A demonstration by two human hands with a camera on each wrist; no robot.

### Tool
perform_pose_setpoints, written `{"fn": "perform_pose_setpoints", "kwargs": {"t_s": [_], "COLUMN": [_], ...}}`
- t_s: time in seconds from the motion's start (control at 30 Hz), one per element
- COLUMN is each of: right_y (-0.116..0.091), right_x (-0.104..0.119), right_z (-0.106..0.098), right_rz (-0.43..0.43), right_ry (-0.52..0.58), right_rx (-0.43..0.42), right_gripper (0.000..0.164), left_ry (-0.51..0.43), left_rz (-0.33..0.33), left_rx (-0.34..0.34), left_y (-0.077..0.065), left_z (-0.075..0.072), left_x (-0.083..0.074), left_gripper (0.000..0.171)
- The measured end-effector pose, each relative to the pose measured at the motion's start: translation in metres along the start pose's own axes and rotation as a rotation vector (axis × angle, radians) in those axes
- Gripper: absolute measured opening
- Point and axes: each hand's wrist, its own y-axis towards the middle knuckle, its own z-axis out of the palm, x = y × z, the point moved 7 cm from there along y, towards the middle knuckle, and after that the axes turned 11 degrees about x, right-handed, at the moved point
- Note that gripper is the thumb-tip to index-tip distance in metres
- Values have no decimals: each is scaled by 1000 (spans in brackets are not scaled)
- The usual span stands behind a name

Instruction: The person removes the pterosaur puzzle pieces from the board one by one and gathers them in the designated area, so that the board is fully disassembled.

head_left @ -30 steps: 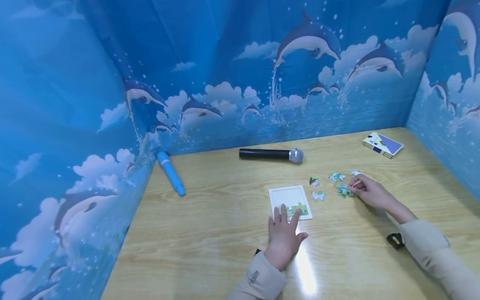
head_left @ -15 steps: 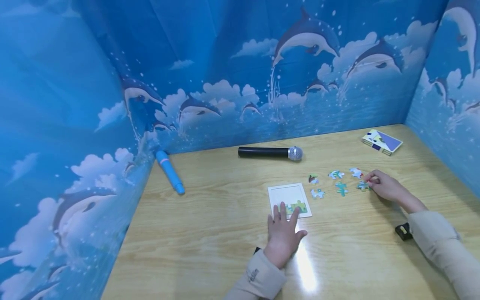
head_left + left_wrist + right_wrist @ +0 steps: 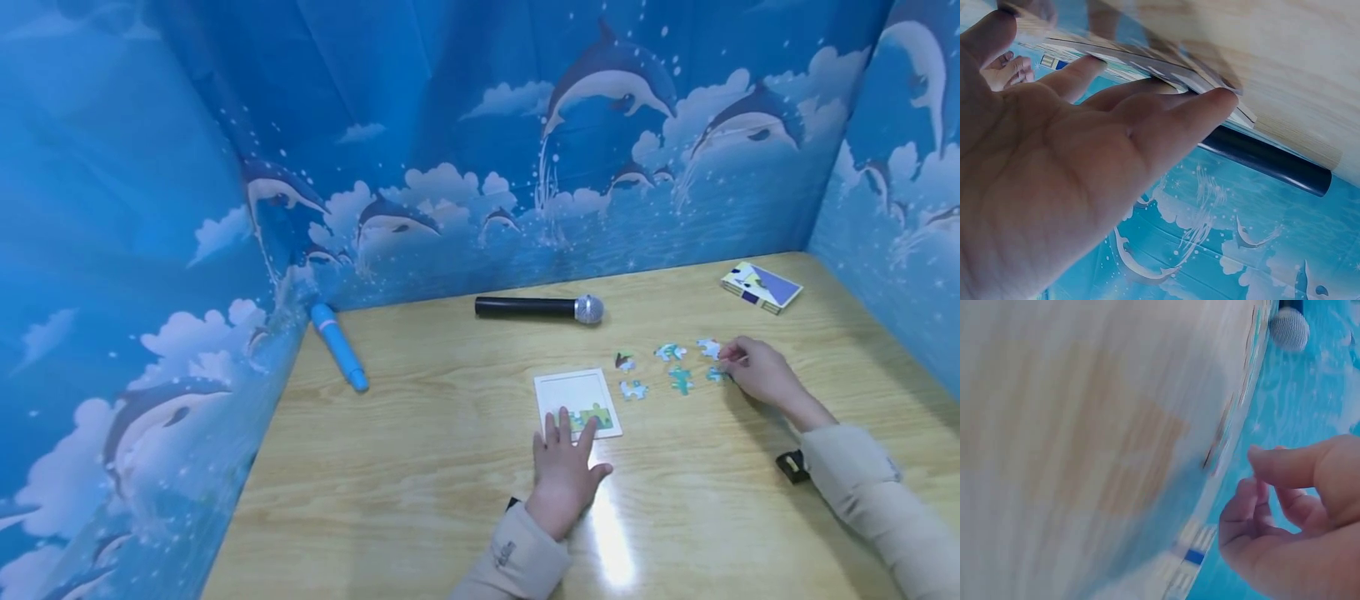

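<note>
My left hand lies with fingers spread, its fingertips on the lower part of a white puzzle tray. Green and yellow jigsaw pieces sit along the tray's lower edge, partly covered by those fingers. My right hand is over the right end of a group of loose pieces, beside a teal jigsaw piece that it partly hides. In the right wrist view, thumb and fingers are loosely bent and slightly apart, with nothing visible between them. A white-and-blue piece lies just beyond the fingertips.
More loose jigsaw pieces lie between tray and right hand. A black microphone lies behind the tray. A blue stick-shaped object is at left, a small flat box at back right. Dolphin-print curtains border the wooden table.
My right hand first moved a teal piece rightward, away from the one beside it, then shifted slightly back left. The left hand has stayed on the tray.
</note>
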Motion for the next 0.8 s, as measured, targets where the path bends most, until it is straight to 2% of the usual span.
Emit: {"fn": "perform_pose_setpoints", "kwargs": {"t_s": [0.13, 0.23, 0.47, 0.53, 0.63, 0.8], "right_y": [2, 6, 5, 2, 0, 0], "right_x": [38, 72, 137, 148, 157, 159], "right_z": [21, 44, 103, 113, 119, 120], "right_rz": [-99, -178, -395, -436, -463, -437], "right_ry": [8, 26, 70, 75, 48, 37], "right_rx": [-33, -4, 185, 222, 218, 217], "right_gripper": [7, 6, 16, 21, 26, 37], "left_ry": [8, -1, 44, 30, 9, -42], "left_rz": [-2, 1, -2, 2, 19, 78], "left_rx": [-18, -31, -56, -60, -62, -79], "left_y": [-1, -1, -3, -2, 0, 4], "left_z": [-1, -2, -3, -2, -2, -3], "left_x": [2, 3, 2, 2, 3, 6], "left_gripper": [67, 67, 68, 69, 70, 72]}}
